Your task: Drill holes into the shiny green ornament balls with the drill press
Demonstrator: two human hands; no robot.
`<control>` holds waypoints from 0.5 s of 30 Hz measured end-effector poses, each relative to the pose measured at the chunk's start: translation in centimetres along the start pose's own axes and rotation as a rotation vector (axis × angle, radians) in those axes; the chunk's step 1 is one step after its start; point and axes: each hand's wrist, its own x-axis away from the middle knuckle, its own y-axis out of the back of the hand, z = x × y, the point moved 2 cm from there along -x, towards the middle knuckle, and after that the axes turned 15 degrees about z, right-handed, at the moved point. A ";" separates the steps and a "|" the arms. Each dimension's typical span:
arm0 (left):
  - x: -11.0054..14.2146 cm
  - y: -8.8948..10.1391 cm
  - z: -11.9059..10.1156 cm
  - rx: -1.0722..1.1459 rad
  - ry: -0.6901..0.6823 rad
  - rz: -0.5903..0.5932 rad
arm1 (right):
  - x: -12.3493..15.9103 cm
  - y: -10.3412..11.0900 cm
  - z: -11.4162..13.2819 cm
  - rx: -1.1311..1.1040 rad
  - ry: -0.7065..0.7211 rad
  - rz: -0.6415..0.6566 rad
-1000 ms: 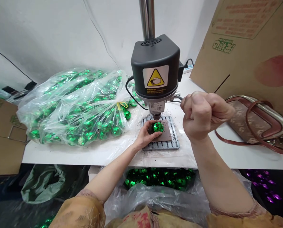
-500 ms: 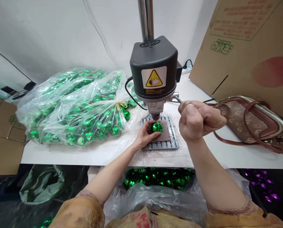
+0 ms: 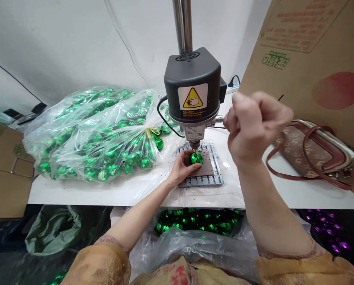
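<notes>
Green mirrored ball (image 3: 196, 158) sits on a brown pad (image 3: 207, 166) over a slotted metal plate (image 3: 200, 182), right under the drill press (image 3: 192, 79) — the left hand (image 3: 181, 168) holds it, fingers (image 3: 189, 155) curled around its side. The right hand (image 3: 254, 126) is raised, closed in a fist — whether it grips anything, I cannot tell.

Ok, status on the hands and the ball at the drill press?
Left hand gripping green mirrored ball on slotted drill-press plate. Right hand raised in a fist, off the metal lever. Drill bit right above ball, contact unclear.
</notes>
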 end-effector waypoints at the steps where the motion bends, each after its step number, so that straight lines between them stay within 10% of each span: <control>1: 0.1 0.0 -0.2 -0.029 0.003 -0.043 | -1.1 -0.3 0.1 -0.008 -0.071 0.022; 6: 4.1 -0.1 -2.2 -0.300 -0.005 -0.215 | -3.9 -0.7 0.1 -0.052 -0.158 0.028; 12: 15.2 -1.6 -2.1 -0.583 -0.113 0.387 | -3.9 -0.7 -0.2 -0.023 -0.075 0.048; 15: 20.1 -1.5 0.5 -0.711 0.054 0.487 | -3.9 -0.7 -0.4 -0.013 -0.067 0.047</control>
